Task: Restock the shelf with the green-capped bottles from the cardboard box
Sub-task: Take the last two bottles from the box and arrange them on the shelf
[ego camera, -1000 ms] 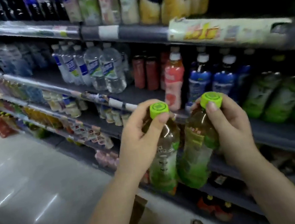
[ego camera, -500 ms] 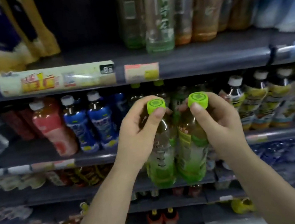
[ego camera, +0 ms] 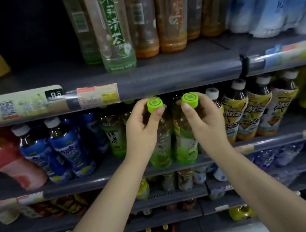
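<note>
Half a second ago the 2 green-capped bottles hung lower, in front of the shelf edge; now they have been lifted to the height of the middle shelf (ego camera: 177,167), their bases at its front lip. That suggests the placing step is nearly reached: a push inward would seat both.

The left hand (ego camera: 141,136) grips the left bottle (ego camera: 161,145) at the neck, fingers curled round it and the thumb against the green cap (ego camera: 154,105). The right hand (ego camera: 206,125) holds the right bottle (ego camera: 185,143) the same way, thumb on its cap (ego camera: 190,100).

Each bottle's long axis runs roughly vertical, cap up and tipped slightly toward the camera, base toward the shelf. They stand side by side, almost touching, between a green tea bottle (ego camera: 114,140) left of them and yellow-labelled bottles (ego camera: 235,118) to the right. The cardboard box is out of view.
</note>
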Demonstrator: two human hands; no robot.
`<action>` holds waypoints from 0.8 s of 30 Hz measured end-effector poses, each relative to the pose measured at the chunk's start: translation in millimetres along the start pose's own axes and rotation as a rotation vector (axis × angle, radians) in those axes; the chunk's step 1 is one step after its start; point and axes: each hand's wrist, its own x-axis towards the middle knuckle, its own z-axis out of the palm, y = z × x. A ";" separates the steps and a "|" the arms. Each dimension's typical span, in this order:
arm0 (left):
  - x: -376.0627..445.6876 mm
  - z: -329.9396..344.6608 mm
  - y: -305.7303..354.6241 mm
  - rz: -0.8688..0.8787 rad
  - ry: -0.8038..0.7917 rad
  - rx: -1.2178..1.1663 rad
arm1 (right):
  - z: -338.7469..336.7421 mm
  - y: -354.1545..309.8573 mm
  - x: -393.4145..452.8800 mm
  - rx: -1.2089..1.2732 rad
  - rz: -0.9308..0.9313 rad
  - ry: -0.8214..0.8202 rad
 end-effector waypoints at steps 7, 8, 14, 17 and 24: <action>17.5 14.8 -26.5 -0.075 0.171 0.053 | 14.6 26.2 14.1 -0.084 -0.002 0.035; 20.2 16.2 -28.6 -0.083 0.180 0.055 | 16.4 28.9 16.8 -0.096 0.002 0.046; 28.7 19.0 -35.7 -0.079 0.246 0.092 | 25.8 37.4 25.6 -0.258 -0.032 0.112; 27.1 19.7 -38.8 -0.063 0.201 0.156 | 23.6 33.0 32.1 -0.317 0.025 0.087; 41.6 2.3 -25.9 -0.012 -0.080 0.503 | 10.9 18.4 48.3 -0.597 0.050 -0.141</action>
